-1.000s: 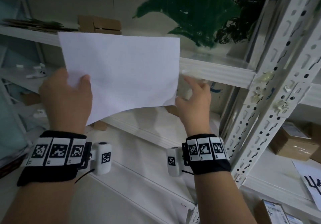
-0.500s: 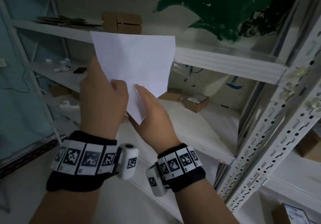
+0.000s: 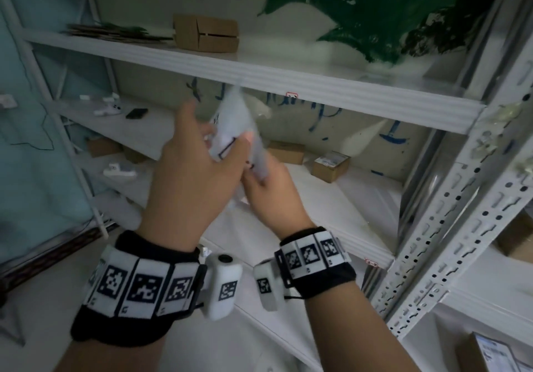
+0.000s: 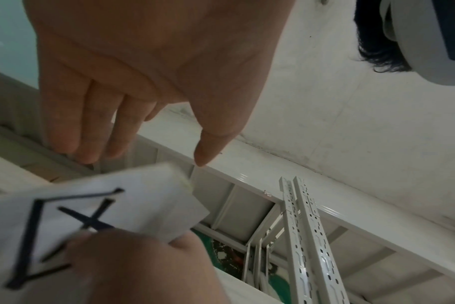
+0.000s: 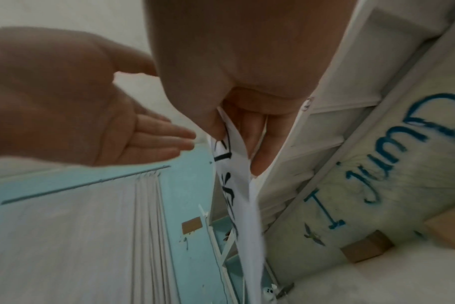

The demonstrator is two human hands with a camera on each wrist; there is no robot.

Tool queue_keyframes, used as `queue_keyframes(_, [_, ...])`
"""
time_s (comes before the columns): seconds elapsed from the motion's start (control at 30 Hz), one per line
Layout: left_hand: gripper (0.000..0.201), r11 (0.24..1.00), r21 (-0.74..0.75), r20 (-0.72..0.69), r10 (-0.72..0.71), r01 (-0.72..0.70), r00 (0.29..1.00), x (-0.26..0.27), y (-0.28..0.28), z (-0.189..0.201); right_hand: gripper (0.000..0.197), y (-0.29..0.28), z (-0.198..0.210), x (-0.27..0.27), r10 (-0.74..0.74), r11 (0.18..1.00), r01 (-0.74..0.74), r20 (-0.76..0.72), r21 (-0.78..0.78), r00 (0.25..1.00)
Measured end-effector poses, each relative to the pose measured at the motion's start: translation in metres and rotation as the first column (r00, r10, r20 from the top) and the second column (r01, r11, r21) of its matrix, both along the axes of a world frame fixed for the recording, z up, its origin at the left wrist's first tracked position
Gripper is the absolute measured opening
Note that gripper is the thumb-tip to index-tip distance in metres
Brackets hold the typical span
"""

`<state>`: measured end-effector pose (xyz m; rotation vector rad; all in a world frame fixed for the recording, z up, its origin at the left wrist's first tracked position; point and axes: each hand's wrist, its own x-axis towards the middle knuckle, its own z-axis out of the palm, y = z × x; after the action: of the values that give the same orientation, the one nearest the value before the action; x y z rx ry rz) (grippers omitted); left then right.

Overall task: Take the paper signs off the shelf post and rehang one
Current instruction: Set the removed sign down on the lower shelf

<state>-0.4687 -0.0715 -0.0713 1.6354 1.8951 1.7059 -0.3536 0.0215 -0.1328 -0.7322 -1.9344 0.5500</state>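
White steel shelving unit (image 3: 331,94): ribbed painted beams, flat smooth boards. At its right stands the perforated white shelf post (image 3: 450,244), an angle section with rows of slots and round holes. No paper hangs on the visible stretch of the post; small pale lumps cling near its top, identity unclear. Judgement: the removal part looks done or nearly so, and rehanging one sign is not yet begun, since the hands are well apart from the post.

Brown corrugated cardboard box (image 3: 206,33) sits on the top board; smaller brown cartons lie on the board below.

Left hand (image 3: 187,187): released, fingers straight and spread, thumb extended, holding nothing. It hovers just beside the sheet; whether it touches cannot be told.

Right hand (image 3: 274,195): grasping. Thumb and fingers (image 5: 260,144) pinch the lower part of the sheet.

White paper sign with black hand-drawn strokes (image 3: 236,135): thin, limp and matte, apparently folded or doubled over. It is held in mid air in front of the middle shelf, standing up narrow from the right hand, blurred in the head view.
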Motion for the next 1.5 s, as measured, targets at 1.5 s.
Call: queue_keyframes(1.5, [0.017, 0.884, -0.265, 0.755, -0.057, 0.384, 0.653, 0.066, 0.169, -0.167, 0.032, 0.126, -0.139, 0.113, -0.393, 0.673, -0.13, -0.501, -0.728, 0.771])
